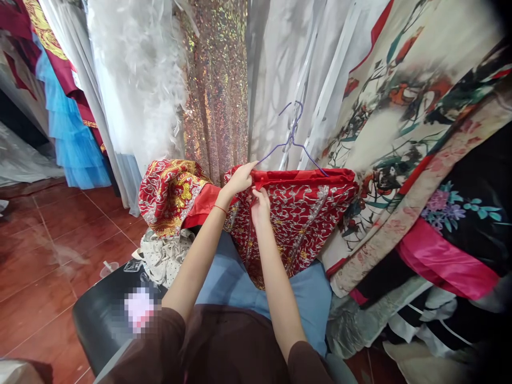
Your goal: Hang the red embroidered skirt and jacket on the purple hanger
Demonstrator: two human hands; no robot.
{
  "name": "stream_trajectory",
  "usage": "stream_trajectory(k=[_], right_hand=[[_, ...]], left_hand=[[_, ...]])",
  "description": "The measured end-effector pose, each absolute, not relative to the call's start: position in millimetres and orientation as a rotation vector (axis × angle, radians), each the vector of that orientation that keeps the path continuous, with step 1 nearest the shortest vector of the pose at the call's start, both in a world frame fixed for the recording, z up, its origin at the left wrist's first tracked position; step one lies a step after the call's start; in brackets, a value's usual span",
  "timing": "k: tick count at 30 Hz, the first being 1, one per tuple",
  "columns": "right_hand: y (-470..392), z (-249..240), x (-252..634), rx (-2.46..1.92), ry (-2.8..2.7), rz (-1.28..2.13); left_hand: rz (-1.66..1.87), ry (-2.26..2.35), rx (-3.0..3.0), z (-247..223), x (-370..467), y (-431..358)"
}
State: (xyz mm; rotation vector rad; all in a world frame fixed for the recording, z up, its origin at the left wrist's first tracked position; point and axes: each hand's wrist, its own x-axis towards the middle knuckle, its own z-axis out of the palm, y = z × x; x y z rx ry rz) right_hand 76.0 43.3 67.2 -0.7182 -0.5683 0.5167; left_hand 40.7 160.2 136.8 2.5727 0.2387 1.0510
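A red garment (296, 224) with dense silver and gold embroidery lies across my lap, its plain red upper edge turned toward the hanging clothes. A purple wire hanger (293, 133) stands up from that edge, hook at the top; its lower part is hidden in the cloth. My left hand (240, 180) is closed on the upper left edge, fingertips beside the hanger's left arm. Just below it, my right hand (261, 208) pinches the cloth with bent fingers. To the left bunches a red and gold embroidered piece (172, 194); whether it joins the garment I cannot tell.
A black chair seat (96, 320) is at the lower left, with a dotted white cloth (166, 261) by it. In front hang white feathers (136, 69), gold sequined fabric (216, 90) and a floral-printed robe (372, 138). Pink and black clothes (444, 261) crowd the right side.
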Motion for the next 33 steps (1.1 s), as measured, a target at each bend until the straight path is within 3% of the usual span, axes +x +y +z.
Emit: stream_trajectory(k=[5, 12, 20, 33], right_hand=[[25, 63, 83, -0.794, -0.583, 0.740], [29, 74, 91, -0.823, -0.584, 0.405], [49, 80, 89, -0.629, -0.498, 0.447], [-30, 99, 92, -0.495, -0.719, 0.859]], left_hand=[[1.092, 0.253, 2.589, 130, 49, 159], [1.287, 0.418, 2.662, 124, 57, 145], [1.312, 0.706, 2.934, 122, 70, 143], [1.222, 0.632, 2.907, 121, 69, 158]])
